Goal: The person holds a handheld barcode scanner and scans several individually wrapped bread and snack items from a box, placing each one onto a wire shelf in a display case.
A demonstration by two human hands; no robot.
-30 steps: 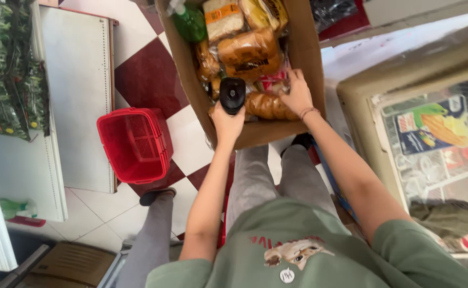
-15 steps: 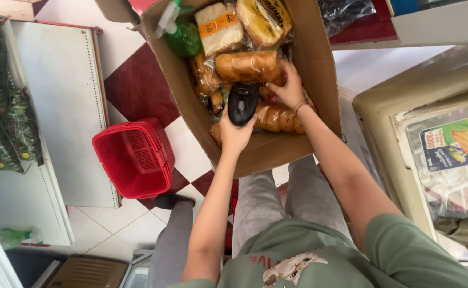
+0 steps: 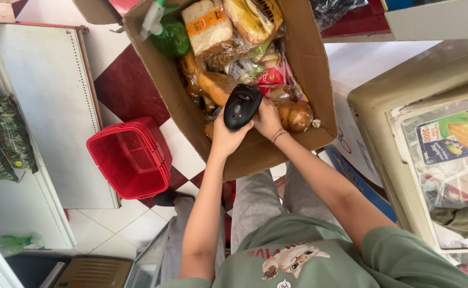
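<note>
Left hand [image 3: 226, 140] closed around a black handheld scanner [image 3: 241, 105]; right hand [image 3: 267, 120] cupped, fingers curled onto wrapped bread rolls [image 3: 296, 116], grip unclear. Both have shifted rightward within the cardboard box [image 3: 319, 80] since a second ago, the scanner now over new packages. Scanner: glossy, oval, dark. Red basket [image 3: 130, 157] on the floor nearby.

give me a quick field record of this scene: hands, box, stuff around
left hand: left hand holds a black plastic handheld scanner
right hand: right hand touches the scanner's side, above bagged brown buns
box: open brown cardboard box of wrapped bread loaves
left of box: red plastic shopping basket on the red-and-white tiled floor
</note>
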